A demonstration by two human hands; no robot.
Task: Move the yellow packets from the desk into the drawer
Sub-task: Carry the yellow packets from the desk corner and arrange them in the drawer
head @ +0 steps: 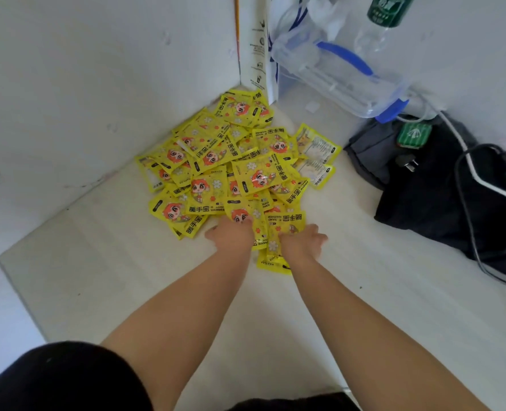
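Note:
A heap of several yellow hand-warmer packets (234, 167) with a red-haired cartoon figure lies on the pale desk (112, 277), pushed into the corner of two white walls. Both my hands are at the heap's near edge. My left hand (231, 237) rests palm down on the packets there, its fingers curled into them. My right hand (302, 243) is closed around a few packets (271, 232) that stick out in front of and behind it. No drawer is in view.
A clear plastic box with blue clips (340, 75) and a green-labelled bottle (385, 19) stand at the back right. A black bag (441, 191) with a white cable and a black cable lies on the right. A white carton (259, 46) leans in the corner.

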